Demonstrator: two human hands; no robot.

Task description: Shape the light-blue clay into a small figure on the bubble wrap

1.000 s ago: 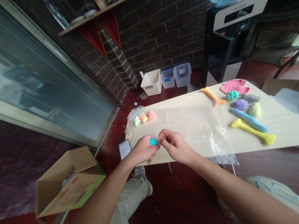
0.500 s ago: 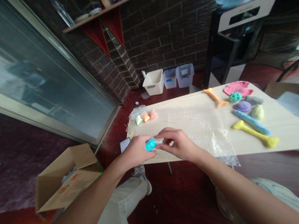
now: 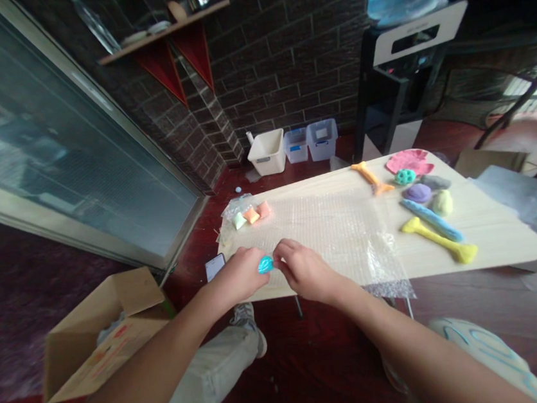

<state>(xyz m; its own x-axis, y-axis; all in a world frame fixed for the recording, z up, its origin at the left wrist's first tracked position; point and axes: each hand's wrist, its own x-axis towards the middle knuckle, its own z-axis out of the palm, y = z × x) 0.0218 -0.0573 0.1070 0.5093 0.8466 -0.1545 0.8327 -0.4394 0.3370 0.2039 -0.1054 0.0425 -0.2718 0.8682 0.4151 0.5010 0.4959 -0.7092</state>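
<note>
My left hand is wrapped around a turquoise packet, and my right hand pinches at its right end, so the two hands nearly meet. The packet is between them, above the near edge of the table, towards its left end.

Half a second ago the turquoise bulged out from my left fist and my right fingers were spread wider around a clear, twisted tail of wrapping. Now those fingers are curled tighter and close against the packet, and only a small shiny patch of colour shows. I take this to mean I am still working at the wrapping; whether it has torn, I cannot tell, as my fingers hide that end.

The rest of the table lies as it did. Three small sachets sit in a row at the far left, bubble wrap covers the middle, and the coloured shapes stay on the right, the yellow piece nearest me and the pink one farthest.
</note>
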